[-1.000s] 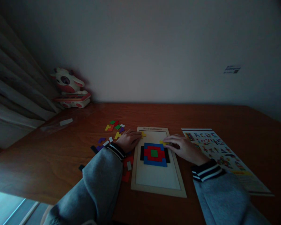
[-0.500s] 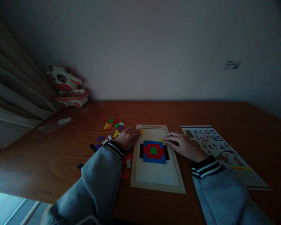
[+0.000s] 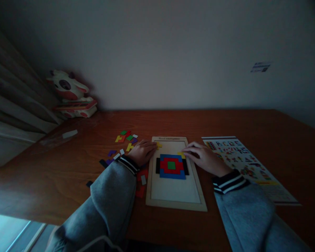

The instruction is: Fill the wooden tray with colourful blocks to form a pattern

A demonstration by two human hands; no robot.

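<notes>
On the wooden-framed board (image 3: 173, 207) lies a pattern: a green centre (image 3: 171, 165), red pieces around it, a blue border (image 3: 172, 176) and black pieces at both sides. My left hand (image 3: 142, 152) lies over the board's upper left edge, its closed fingertips on a yellow piece (image 3: 159, 145). At the pattern's upper right corner, my right hand (image 3: 202, 157) has thumb and fingers closed on another yellow piece (image 3: 181, 154), which touches the blue border.
Loose coloured pieces, among them a purple one (image 3: 111, 153) and a red one (image 3: 140, 191), lie left of the board. A printed pattern sheet (image 3: 248, 164) is on the right. A cow toy (image 3: 73, 94) stands at the back left of the table (image 3: 189, 122).
The view has shifted slightly, so the scene sits a little higher. The yellow piece at my right fingertips has moved slightly left against the blue border. My left hand has stayed at its yellow piece.
</notes>
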